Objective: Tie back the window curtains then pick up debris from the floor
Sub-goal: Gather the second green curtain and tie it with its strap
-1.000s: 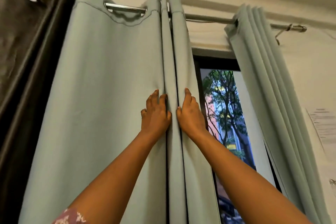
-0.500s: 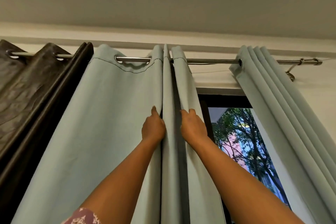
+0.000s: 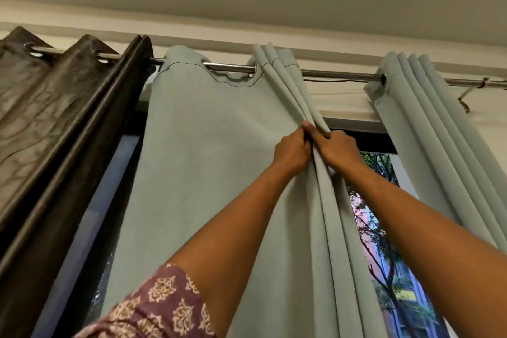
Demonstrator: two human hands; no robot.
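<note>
The pale green curtain (image 3: 208,173), hung on the rod (image 3: 337,75) w/ a dark brown curtain (image 3: 55,123) to its left, is gathered into folds at its right edge. Folds are gripped by left hand (image 3: 292,152) & right hand (image 3: 338,149), fingers clenched on the fabric, hands touching.

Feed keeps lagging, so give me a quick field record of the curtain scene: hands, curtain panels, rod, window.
left hand: left hand grips the folds of the middle green curtain
right hand: right hand grips the same folds, touching the left hand
far panel: right green curtain bunched in pleats, apart from the hands
dark panel: brown curtain gathered at the left end
rod: metal rod carries all three panels
window: window open to view between the green panels
tie-back: none visible
</note>
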